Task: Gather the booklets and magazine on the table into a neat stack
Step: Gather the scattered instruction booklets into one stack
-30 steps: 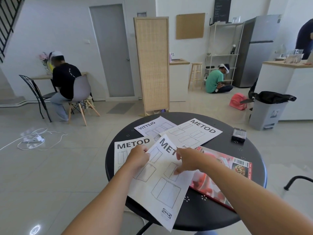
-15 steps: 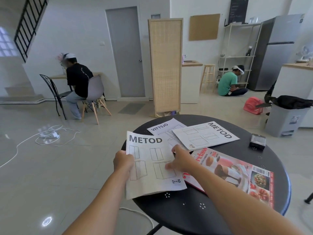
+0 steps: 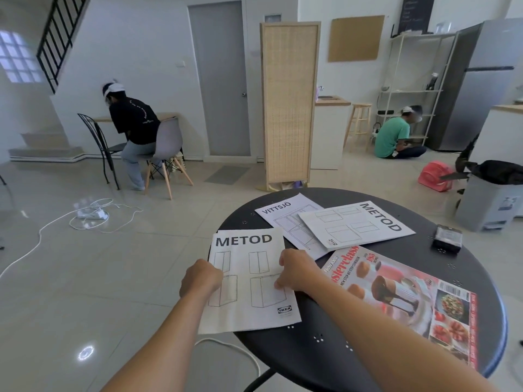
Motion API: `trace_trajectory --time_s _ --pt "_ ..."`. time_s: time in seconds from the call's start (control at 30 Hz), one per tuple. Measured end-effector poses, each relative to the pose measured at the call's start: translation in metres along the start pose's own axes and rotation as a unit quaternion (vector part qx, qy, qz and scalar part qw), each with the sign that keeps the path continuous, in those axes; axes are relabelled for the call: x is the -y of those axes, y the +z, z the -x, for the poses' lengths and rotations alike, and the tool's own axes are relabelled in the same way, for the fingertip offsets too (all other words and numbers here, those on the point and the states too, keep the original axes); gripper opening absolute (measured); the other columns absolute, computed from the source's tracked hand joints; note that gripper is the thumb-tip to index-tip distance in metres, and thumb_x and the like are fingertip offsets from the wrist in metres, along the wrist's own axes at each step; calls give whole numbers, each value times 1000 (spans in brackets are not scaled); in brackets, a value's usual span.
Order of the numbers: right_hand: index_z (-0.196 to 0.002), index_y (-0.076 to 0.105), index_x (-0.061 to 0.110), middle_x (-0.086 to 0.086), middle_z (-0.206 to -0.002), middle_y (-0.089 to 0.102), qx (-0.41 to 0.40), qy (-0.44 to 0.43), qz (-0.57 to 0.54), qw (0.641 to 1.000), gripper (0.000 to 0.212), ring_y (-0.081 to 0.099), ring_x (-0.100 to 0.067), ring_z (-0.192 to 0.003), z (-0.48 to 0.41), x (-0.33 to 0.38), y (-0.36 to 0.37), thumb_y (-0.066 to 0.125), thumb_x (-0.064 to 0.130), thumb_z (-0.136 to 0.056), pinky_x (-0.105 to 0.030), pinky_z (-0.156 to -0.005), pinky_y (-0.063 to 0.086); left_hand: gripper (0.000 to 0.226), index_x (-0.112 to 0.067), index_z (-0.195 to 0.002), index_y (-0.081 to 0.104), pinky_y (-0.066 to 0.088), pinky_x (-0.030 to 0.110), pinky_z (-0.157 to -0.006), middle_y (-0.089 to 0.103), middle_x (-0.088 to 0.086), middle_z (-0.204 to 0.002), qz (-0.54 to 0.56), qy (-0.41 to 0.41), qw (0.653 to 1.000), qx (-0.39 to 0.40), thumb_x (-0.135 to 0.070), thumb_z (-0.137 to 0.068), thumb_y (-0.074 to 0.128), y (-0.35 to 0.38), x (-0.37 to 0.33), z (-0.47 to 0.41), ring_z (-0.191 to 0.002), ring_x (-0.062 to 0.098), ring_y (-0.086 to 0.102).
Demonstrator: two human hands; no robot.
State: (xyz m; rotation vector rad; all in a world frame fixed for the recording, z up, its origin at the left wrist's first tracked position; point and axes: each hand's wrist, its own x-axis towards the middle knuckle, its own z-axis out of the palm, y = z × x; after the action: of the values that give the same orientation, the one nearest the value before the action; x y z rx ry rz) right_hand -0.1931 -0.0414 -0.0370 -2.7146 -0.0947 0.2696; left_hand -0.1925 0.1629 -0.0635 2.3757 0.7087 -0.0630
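A white METOD booklet (image 3: 249, 304) lies at the left edge of the round black table (image 3: 311, 360), hanging partly over it. My left hand (image 3: 200, 278) grips its left edge. My right hand (image 3: 297, 268) presses on its right side with the fingers down. Further back lie a VITTSJÖ booklet (image 3: 283, 216) and, overlapping it, a second METOD booklet (image 3: 356, 224). A red cookbook magazine (image 3: 410, 295) lies at the right, under my right forearm.
A small black device (image 3: 448, 239) sits near the table's far right edge. A grey bin (image 3: 489, 205) stands beyond. Two people sit at the back. A white cable and power strip (image 3: 90, 215) lie on the floor at left.
The booklet held in both hands has come down flat onto another METOD booklet at the table's left edge, squared up with it. My view has shifted left.
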Motion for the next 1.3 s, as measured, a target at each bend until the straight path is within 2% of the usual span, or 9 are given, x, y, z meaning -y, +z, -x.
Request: trace_trajectory --time_s 0.23,0.43,0.53,0.63,0.77,1.07,1.17,1.27,1.3 --pt "-117 61 5 -10 -124 54 6 -20 -37 999 44 56 -23 -90 -1 12 9 79 19 -80 -29 -72 47 27 -10 -67 38 27 26 -50 49 6 -70 15 69 994 -87 0 -90 46 -14 -3 -14 -53 19 38" --pt "-117 63 3 -10 -122 60 9 -29 -30 999 43 63 -27 -108 1 7 4 73 29 -83 -35 -84 53 22 -10 -68 38 33 28 -55 49 6 -72 -52 45 997 -31 -2 -86 48 -13 7 -27 -57 20 41" --pt "-112 65 6 -9 -116 66 -13 -24 -25 999 37 62 -25 -105 1 -6 -10 67 34 -88 -32 -83 51 5 -5 -85 52 41 34 -69 59 15 -104 -64 44 997 -26 -8 -87 51 -13 2 -22 -85 31 55" --pt "-116 64 10 -8 -116 66 -43 -3 -26 999 38 62 -23 -104 0 -23 -29 63 39 -90 -33 -85 53 34 -2 -121 54 42 42 -89 47 19 -130 -88 54 992 -76 -17 -90 54 -11 -13 -18 -118 38 47" --pt "-120 61 12 -5 -119 64 -76 37 -30 996 41 61 -19 -96 -6 -51 -50 61 41 -92 -29 -75 48 34 -5 -121 55 44 43 -91 49 18 -128 -39 92 991 -90 -18 -90 52 -4 -44 -11 -118 37 47" --pt "-108 63 14 -2 -102 67 -122 127 -12 984 43 62 -23 -98 -24 -115 -73 59 52 -88 -41 -83 57 43 -10 -135 54 47 37 -92 55 11 -136 -1 201 979 -7 -21 -93 55 43 -115 12 -120 30 55" --pt "-112 63 15 -4 -106 66 -114 140 -11 984 45 61 -24 -102 -32 -131 -76 59 53 -88 -42 -85 56 35 -8 -126 59 43 32 -84 61 8 -126 -20 202 979 30 -19 -93 55 58 -135 17 -116 30 57" --pt "-118 63 14 -7 -115 61 -117 139 0 983 49 57 -26 -107 -41 -144 -76 59 53 -88 -43 -89 54 7 -11 -82 58 38 28 -67 58 5 -87 48 169 981 86 -14 -87 55 75 -153 15 -84 27 56" --pt "-120 62 14 -8 -119 59 -118 138 5 983 49 55 -27 -110 -44 -148 -76 59 52 -89 -43 -91 53 15 -12 -69 50 38 27 -63 55 4 -76 90 152 978 109 -12 -84 55 83 -160 13 -74 26 52"
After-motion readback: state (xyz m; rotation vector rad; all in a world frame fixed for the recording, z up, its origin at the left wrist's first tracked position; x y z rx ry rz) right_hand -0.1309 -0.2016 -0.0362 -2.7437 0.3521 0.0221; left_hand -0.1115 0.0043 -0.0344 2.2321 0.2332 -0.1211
